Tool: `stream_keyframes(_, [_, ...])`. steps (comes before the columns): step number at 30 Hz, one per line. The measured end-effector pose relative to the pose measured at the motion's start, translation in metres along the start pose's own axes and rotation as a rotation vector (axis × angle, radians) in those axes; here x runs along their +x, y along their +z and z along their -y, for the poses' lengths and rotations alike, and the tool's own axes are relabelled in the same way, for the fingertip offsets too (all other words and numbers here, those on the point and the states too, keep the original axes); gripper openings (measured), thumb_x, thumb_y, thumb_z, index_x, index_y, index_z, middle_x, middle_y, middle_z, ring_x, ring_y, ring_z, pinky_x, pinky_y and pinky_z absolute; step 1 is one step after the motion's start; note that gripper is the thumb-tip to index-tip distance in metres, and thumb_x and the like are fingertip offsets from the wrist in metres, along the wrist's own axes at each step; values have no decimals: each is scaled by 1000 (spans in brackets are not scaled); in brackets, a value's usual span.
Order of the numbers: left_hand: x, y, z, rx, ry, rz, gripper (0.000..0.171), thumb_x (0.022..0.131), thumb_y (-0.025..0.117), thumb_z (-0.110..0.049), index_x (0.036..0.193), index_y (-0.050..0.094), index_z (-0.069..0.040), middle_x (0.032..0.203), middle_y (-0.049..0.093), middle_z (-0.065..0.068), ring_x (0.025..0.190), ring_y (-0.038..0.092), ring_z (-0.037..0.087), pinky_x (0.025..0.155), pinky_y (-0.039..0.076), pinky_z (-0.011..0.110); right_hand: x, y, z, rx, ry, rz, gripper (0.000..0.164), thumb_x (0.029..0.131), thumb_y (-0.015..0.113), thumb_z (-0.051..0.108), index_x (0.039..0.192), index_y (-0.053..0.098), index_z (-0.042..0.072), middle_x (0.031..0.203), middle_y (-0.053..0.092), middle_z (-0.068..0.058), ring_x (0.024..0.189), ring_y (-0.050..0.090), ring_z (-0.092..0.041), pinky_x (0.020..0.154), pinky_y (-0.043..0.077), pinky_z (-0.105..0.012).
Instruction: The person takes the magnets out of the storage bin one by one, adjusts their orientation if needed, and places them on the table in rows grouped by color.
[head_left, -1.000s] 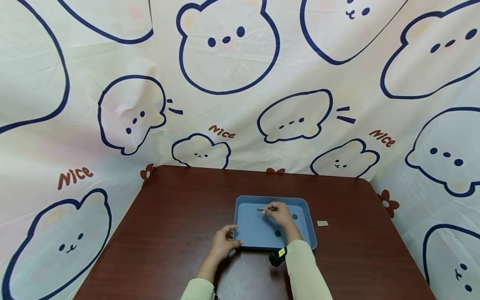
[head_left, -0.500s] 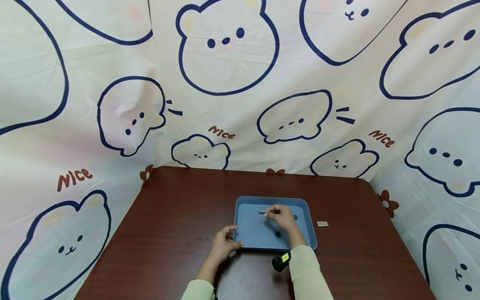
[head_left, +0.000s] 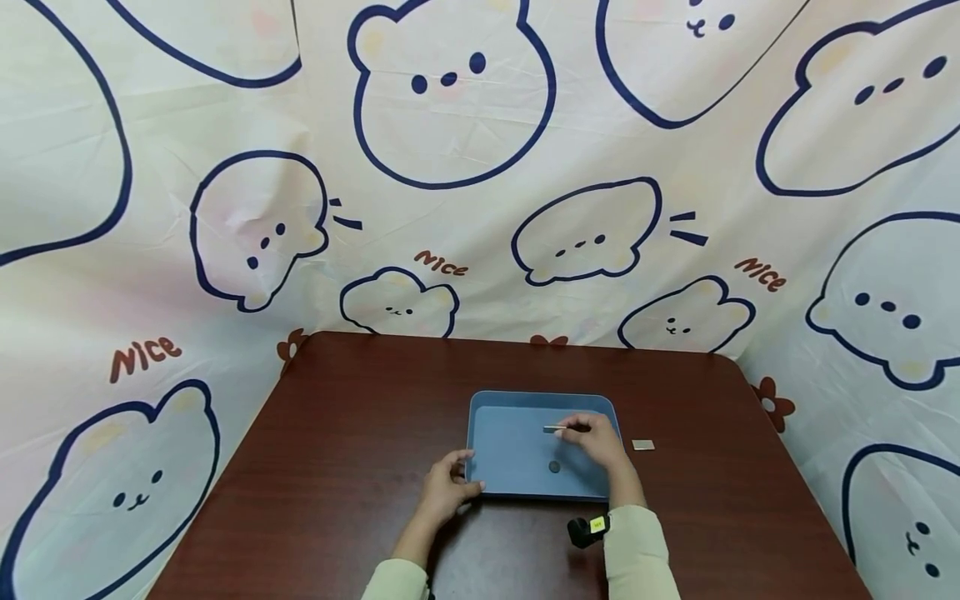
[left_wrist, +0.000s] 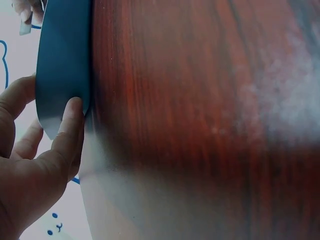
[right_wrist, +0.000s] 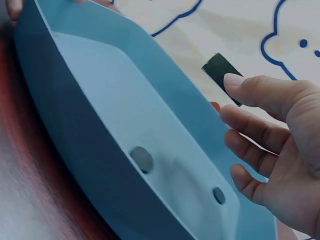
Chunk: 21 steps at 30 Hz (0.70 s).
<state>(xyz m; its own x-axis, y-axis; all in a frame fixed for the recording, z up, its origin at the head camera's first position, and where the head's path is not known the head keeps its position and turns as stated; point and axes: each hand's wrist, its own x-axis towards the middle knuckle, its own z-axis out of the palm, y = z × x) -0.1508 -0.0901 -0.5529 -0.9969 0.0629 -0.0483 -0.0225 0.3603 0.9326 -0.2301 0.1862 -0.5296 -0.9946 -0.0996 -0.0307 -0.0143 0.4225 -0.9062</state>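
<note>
My left hand (head_left: 444,487) holds the near left corner of a shallow blue tray (head_left: 517,486), its thumb on the front wall and fingers at the left side. Over the right part of the tray, my right hand (head_left: 596,440) pinches a small thin rectangular plate (right_wrist: 221,75) between thumb and fingers. The plate's face looks dark in the right wrist view. On the tray floor lies a dark round disc (head_left: 554,467). The right wrist view also shows a second disc (right_wrist: 218,195), which the right hand hides in the head view.
A small pale, shiny rectangle (head_left: 642,445) lies on the brown table (head_left: 360,417), just right of the tray. Behind and beside the table hangs a cream cloth (head_left: 480,225) printed with cartoon bears.
My right hand has moved to the right over the tray with the plate, and now covers the right-hand disc. My left hand keeps its place at the corner.
</note>
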Motion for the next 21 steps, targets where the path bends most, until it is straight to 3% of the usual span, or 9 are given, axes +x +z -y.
stream_keyframes(12, [0,1,1,18,-8,-18,49,77,76,-9,123,59,-6,106,57,14,83,53,23,66,45,37,-14,-33,-10,-25,33,-48,9,79,75,15,85,73,8,94,65,-4,83,53,-22,68,43,-36])
stream_keyframes(21, [1,1,0,1,-10,-11,49,78,74,-7,124,58,-5,104,56,15,81,51,22,65,44,36,-26,-55,-16,53,86,-87,19,80,75,14,91,71,0,98,65,-11,81,53,-23,72,44,-44])
